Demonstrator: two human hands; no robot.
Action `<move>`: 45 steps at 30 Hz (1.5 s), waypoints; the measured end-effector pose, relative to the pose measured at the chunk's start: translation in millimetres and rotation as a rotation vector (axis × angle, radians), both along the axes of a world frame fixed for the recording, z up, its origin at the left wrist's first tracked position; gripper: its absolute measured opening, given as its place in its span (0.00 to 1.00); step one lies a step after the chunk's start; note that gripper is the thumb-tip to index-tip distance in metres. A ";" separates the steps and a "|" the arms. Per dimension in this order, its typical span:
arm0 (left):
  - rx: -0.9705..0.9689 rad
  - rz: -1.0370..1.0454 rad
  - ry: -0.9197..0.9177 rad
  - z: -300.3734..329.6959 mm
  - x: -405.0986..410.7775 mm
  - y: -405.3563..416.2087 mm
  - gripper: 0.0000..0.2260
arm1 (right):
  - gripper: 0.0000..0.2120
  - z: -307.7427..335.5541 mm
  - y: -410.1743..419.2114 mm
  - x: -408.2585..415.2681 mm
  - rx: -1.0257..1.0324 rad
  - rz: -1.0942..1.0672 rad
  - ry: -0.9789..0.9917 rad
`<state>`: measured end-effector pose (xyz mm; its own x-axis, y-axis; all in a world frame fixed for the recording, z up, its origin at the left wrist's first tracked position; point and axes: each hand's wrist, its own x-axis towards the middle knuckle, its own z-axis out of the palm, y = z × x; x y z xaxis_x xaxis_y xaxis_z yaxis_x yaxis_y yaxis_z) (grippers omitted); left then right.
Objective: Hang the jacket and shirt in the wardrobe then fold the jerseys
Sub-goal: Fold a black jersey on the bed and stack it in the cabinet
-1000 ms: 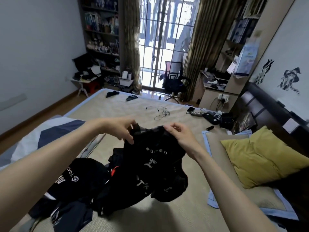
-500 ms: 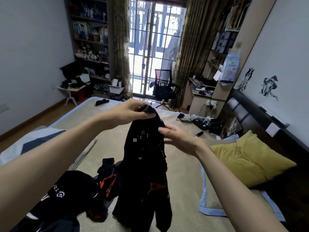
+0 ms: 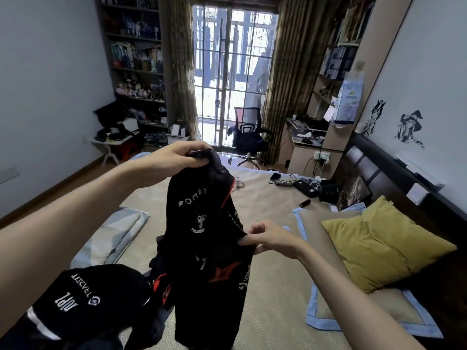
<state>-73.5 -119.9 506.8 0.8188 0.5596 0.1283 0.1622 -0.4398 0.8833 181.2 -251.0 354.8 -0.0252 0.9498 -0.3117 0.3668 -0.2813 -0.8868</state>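
Note:
A black jersey (image 3: 202, 223) with white lettering and a red star hangs upright over the bed. My left hand (image 3: 177, 157) pinches its top edge, raised above the mattress. Lower down, my right hand (image 3: 267, 238) grips the jersey's right edge at mid height. A second black jersey (image 3: 83, 299) with white print lies bunched on the bed at the lower left, beside other dark clothes with red trim (image 3: 161, 286).
The bed (image 3: 273, 286) has a woven mat. A yellow pillow (image 3: 379, 243) lies on the right, a folded blanket (image 3: 113, 231) on the left. Phones, cables and small black items (image 3: 303, 184) sit at the far end. An office chair (image 3: 249, 135) stands by the window.
My left hand has lifted the jersey from the pile so it hangs full length. My right hand has slid down from the top to the jersey's right edge.

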 end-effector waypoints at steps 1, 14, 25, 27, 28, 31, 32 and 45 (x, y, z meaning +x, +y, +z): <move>0.012 0.034 0.015 0.5 -2.6 3.1 0.08 | 0.21 0.9 -0.3 4.1 0.003 -0.078 -0.041; 0.303 0.363 0.332 -30.9 0.0 3.3 0.12 | 0.07 -9.7 -6.4 40.6 -0.018 -0.138 -0.565; 0.033 0.468 0.386 -68.8 4.6 -34.6 0.12 | 0.09 48.6 -15.5 66.1 0.438 -0.649 0.018; -0.022 0.509 0.335 -75.1 9.5 -50.4 0.12 | 0.09 49.8 -21.9 56.9 0.485 -0.598 -0.065; -0.068 0.516 0.289 -76.8 10.5 -56.3 0.18 | 0.09 49.5 -25.3 54.1 0.522 -0.587 -0.087; -0.046 0.455 0.207 -73.6 14.1 -75.2 0.24 | 0.07 57.1 -40.8 52.2 0.654 -0.613 -0.126; 0.064 0.422 0.213 -70.0 15.9 -80.6 0.20 | 0.06 62.4 -46.5 53.4 0.699 -0.626 -0.153; 0.439 0.361 -0.018 -15.8 34.3 -107.9 0.09 | 0.17 125.7 -108.9 73.7 0.683 -0.570 -0.150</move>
<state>-39.2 -227.7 491.0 0.5813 0.6944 0.4241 0.3567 -0.6860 0.6342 254.8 -359.9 480.5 0.5016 0.7852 0.3631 0.4584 0.1148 -0.8813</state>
